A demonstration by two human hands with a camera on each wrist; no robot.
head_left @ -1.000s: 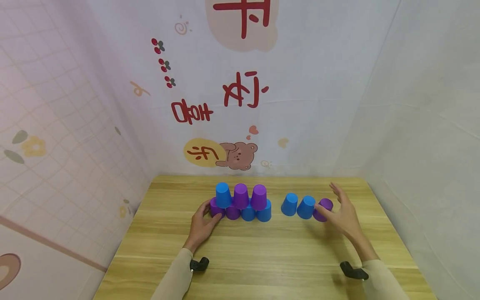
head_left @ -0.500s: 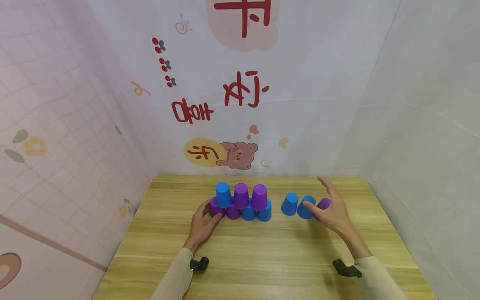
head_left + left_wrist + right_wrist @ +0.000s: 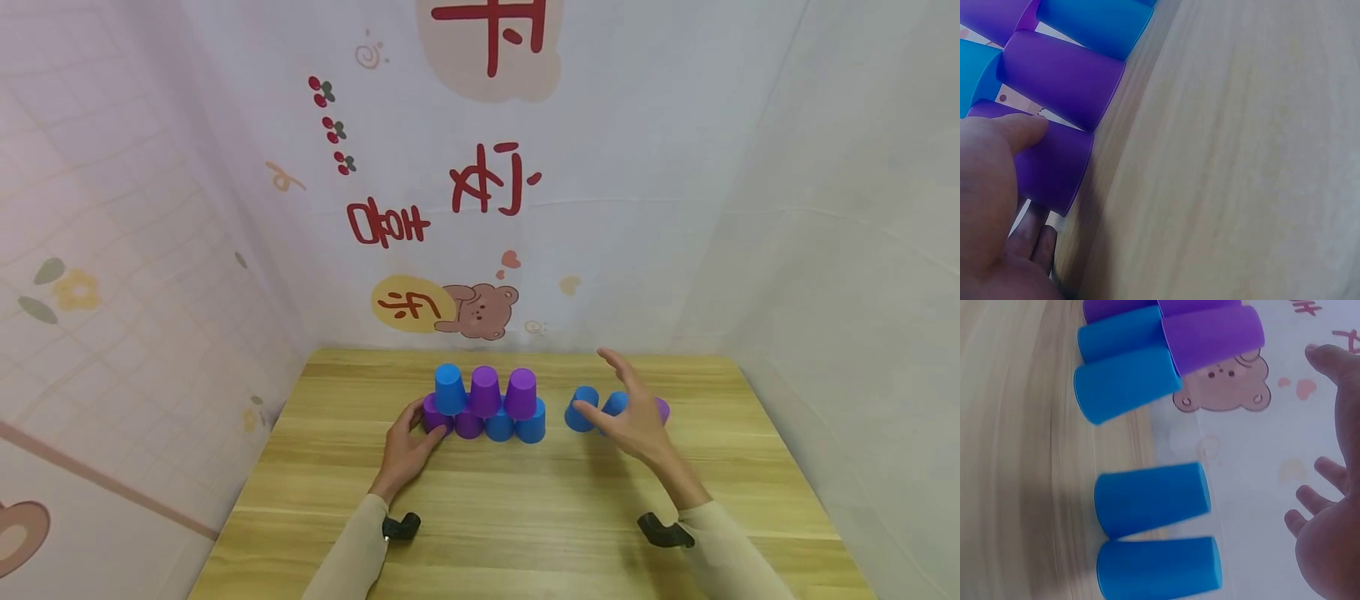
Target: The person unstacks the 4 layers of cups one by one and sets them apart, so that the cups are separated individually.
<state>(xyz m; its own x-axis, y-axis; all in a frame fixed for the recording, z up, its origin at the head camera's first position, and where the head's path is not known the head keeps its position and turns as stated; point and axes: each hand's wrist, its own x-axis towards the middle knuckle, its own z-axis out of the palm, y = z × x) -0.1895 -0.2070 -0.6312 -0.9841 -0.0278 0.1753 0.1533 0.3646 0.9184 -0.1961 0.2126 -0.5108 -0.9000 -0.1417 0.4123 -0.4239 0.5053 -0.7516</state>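
My left hand [image 3: 405, 450] holds the purple cup [image 3: 1054, 165] at the left end of a bottom row, thumb in front and fingers on its far side. Beside it in that row stand another purple cup [image 3: 468, 425] and two blue cups [image 3: 532, 425]. Upside down on top are a blue cup [image 3: 450, 390] and two purple cups [image 3: 484, 392]. My right hand [image 3: 637, 423], fingers spread and grasping nothing, hovers over three separate cups: a blue cup [image 3: 1154, 497], a second blue cup [image 3: 1160, 569] and a purple cup [image 3: 662, 408] partly hidden behind the hand.
The cups stand near the back of a wooden table [image 3: 525, 517]. Behind it hangs a white cloth backdrop [image 3: 630, 233] with a printed bear [image 3: 480, 312]; cloth walls flank both sides. Each wrist wears a black camera mount [image 3: 401, 527].
My right hand has moved left, from the purple cup across to the blue cups, still holding nothing. The left hand keeps its hold on the purple cup, and the cups stay put.
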